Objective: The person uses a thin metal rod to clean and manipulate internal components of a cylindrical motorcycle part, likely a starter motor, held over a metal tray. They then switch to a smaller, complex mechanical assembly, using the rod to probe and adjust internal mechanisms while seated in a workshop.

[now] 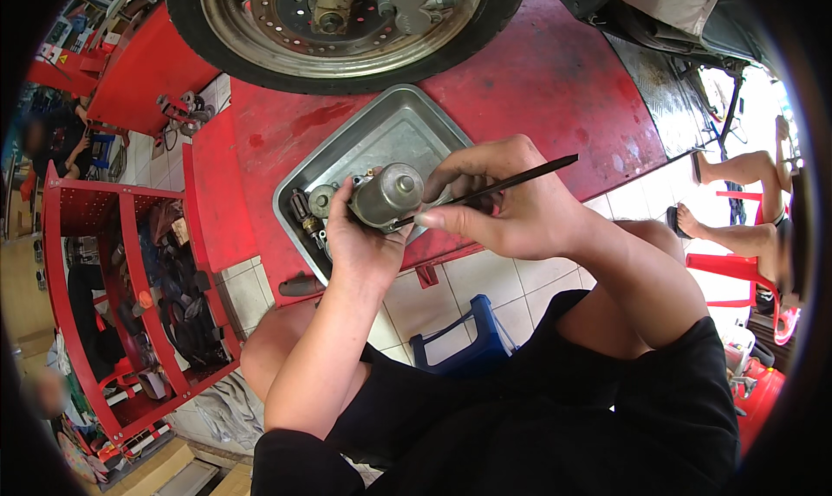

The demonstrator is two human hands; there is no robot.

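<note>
My left hand (pixel 368 246) is closed around a silver metal part (pixel 387 193) with a round domed cap, possibly a carburetor. It holds the part tilted above the near side of a metal tray (pixel 354 154). In my right hand (pixel 533 210), thumb and fingers pinch a slim black screwdriver blade (pixel 529 177) with a flat, flared upper end. The blade's lower end meets the side of the silver part, though the exact contact point is hard to see. Inside the tray, left of my left hand, lie a round grey metal piece (pixel 321 201) and small brass-coloured fittings (pixel 309 225).
The tray stands on a red platform (pixel 555 80), below a motorcycle wheel (pixel 347 87). A red shelf rack (pixel 134 262) holds tools and parts at left. A blue stool (pixel 485 323) stands on the tiled floor. Other people sit at the far right and far left.
</note>
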